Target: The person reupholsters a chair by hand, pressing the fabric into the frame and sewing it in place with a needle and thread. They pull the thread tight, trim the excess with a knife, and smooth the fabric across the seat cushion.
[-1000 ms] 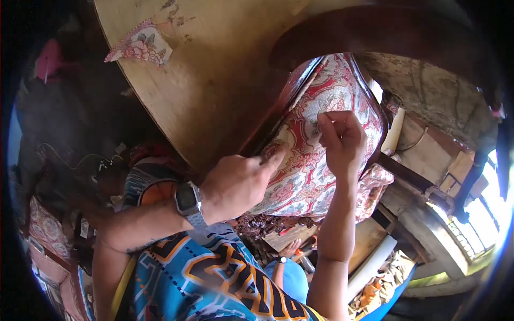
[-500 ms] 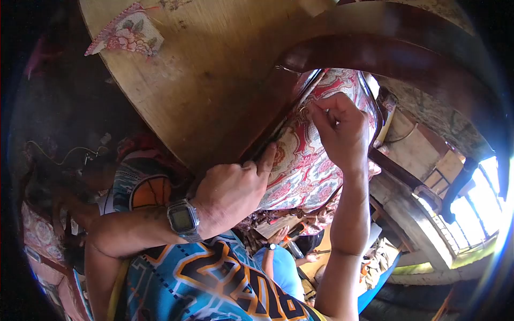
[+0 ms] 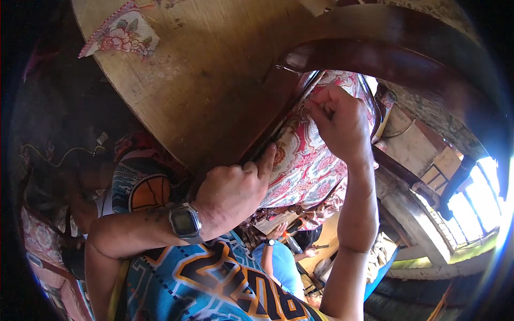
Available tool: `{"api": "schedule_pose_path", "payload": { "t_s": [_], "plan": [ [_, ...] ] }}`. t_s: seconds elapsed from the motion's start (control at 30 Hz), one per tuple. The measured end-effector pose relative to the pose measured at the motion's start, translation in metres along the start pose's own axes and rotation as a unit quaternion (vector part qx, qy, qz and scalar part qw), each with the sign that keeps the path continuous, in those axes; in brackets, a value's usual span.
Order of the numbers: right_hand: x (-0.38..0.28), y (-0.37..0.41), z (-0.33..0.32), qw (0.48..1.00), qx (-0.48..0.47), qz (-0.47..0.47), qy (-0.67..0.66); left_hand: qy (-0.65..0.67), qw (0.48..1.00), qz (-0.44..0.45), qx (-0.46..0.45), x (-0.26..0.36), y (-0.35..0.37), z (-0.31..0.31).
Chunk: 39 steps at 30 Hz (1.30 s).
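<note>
Patterned red-and-cream upholstery fabric [image 3: 308, 160] covers a padded part of a chair, bordered by dark polished wood. My left hand [image 3: 230, 187], with a digital watch on its wrist, rests against the fabric's left edge beside the wood. One finger is stretched flat on the fabric; the other fingers are partly hidden. Higher up, my right hand [image 3: 342, 120] is closed in a pinch over the fabric, close to the same edge. What its fingertips hold is too small to make out.
A curved dark wooden armrest [image 3: 385, 48] arches above the right hand. A floral fabric scrap [image 3: 126, 35] lies on the wooden board [image 3: 182, 80] at upper left. Below, another person in a blue shirt [image 3: 284, 267] works with an orange-and-black tool nearby. A barred window stands at right.
My right hand has moved slightly up toward the fabric's upper edge, and its fingers have closed a little more. My left hand stays at the same spot on the fabric.
</note>
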State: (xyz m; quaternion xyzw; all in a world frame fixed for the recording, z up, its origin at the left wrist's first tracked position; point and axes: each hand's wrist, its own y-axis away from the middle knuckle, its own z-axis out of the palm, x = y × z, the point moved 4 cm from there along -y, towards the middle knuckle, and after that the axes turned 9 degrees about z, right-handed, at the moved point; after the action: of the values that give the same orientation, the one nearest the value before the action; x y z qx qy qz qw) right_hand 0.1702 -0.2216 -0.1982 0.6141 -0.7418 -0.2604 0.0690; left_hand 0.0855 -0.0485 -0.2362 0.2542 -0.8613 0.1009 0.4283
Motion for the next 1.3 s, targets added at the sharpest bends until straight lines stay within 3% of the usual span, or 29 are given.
{"api": "schedule_pose_path", "payload": {
  "t_s": [0.07,0.17,0.27,0.37,0.57,0.77,0.87,0.97,1.07,1.17,1.2,1.23,1.3],
  "plan": [
    [0.006,-0.004,0.0,1.0,-0.013,0.017,-0.001,-0.004,1.0,0.001,-0.005,0.0,0.0,-0.001],
    [0.007,-0.009,-0.002,0.989,-0.056,0.135,-0.018,-0.003,1.0,0.004,-0.014,0.0,0.0,-0.001],
    [0.005,-0.011,-0.002,0.985,-0.072,0.156,-0.007,-0.005,1.0,0.007,-0.009,0.0,0.0,-0.002],
    [0.007,-0.013,0.001,0.986,-0.118,0.119,0.003,-0.005,1.0,0.007,-0.01,0.0,0.0,-0.001],
    [-0.002,-0.014,-0.004,0.979,-0.102,0.176,0.015,-0.011,1.0,0.013,-0.011,0.0,0.001,-0.001],
    [0.014,-0.023,0.003,0.975,-0.157,0.153,-0.019,-0.015,1.0,0.01,0.001,0.0,0.001,0.001],
    [0.015,-0.027,0.004,0.952,-0.233,0.194,-0.03,-0.008,1.0,0.01,0.0,0.0,0.001,0.002],
    [0.012,-0.031,0.006,0.957,-0.242,0.156,0.002,-0.022,1.0,0.01,0.009,0.0,0.0,0.002],
    [-0.007,-0.022,-0.004,0.944,-0.24,0.226,-0.038,0.026,0.999,0.012,-0.015,-0.004,0.0,-0.003],
    [0.018,-0.003,0.001,0.934,-0.179,0.111,-0.288,0.051,0.997,-0.05,-0.001,-0.014,0.01,-0.043],
    [0.025,-0.002,0.005,0.925,-0.172,0.105,-0.323,0.045,0.994,-0.038,0.096,-0.022,0.018,-0.066],
    [0.022,0.001,0.005,0.964,-0.08,0.112,-0.225,0.031,0.981,-0.021,0.189,-0.028,0.03,-0.093],
    [0.012,0.003,0.003,0.98,-0.003,0.082,-0.181,0.083,0.976,0.007,0.202,-0.032,0.05,-0.131]
  ]
}}
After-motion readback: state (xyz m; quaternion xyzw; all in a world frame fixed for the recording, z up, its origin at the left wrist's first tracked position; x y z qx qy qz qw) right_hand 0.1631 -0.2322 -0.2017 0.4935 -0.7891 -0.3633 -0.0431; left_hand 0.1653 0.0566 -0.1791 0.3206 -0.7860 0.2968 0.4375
